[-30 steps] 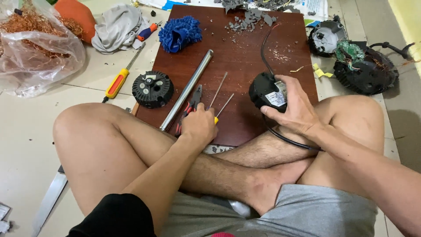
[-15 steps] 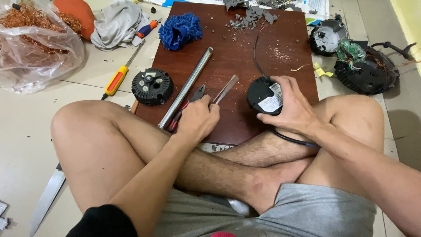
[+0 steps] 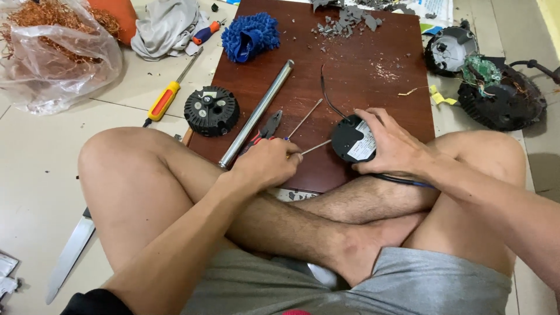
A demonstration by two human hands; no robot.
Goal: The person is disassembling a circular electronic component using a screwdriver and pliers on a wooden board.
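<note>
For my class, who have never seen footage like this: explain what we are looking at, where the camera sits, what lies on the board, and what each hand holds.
The camera sits on a person's head and looks down at crossed legs and bare hands. A wooden board lies on the floor. On it are a metal tube, pliers, a blue cloth, grey crumbs and a black round part. The right hand steadies a round black device with a cable. The left hand grips a thin screwdriver pointed at the device.

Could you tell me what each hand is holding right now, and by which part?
The right hand grips the round black device by its right rim. The left hand pinches a thin metal tool at its near end, tip toward the device.
</note>
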